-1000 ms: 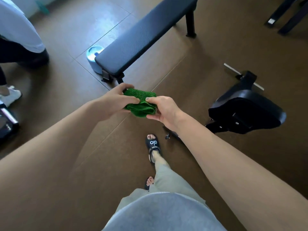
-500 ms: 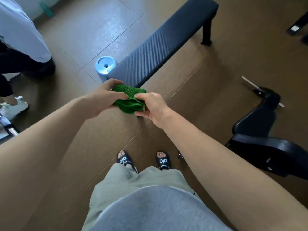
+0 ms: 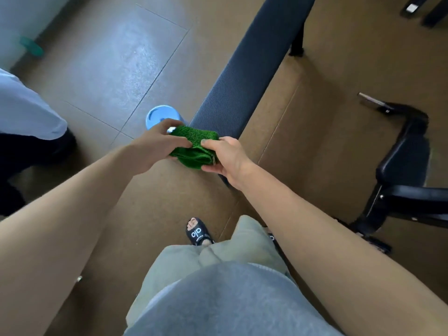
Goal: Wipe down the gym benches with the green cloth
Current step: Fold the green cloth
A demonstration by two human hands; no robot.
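You hold the folded cloth point(image 3: 194, 149) with both hands: left hand point(image 3: 155, 146) and right hand point(image 3: 226, 157) pinch it, above the bench's point(image 3: 247, 76) near end.

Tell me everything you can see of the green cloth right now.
The green cloth is a deep green, nubby terry-like fabric, folded into a thick bundle with layered edges showing at its lower right. A small white tag shows at its upper left corner. It is held in the air just before the near end of the dark bench, not lying on the pad. The left hand grips its left side, the right hand pinches its right side, thumb on top.
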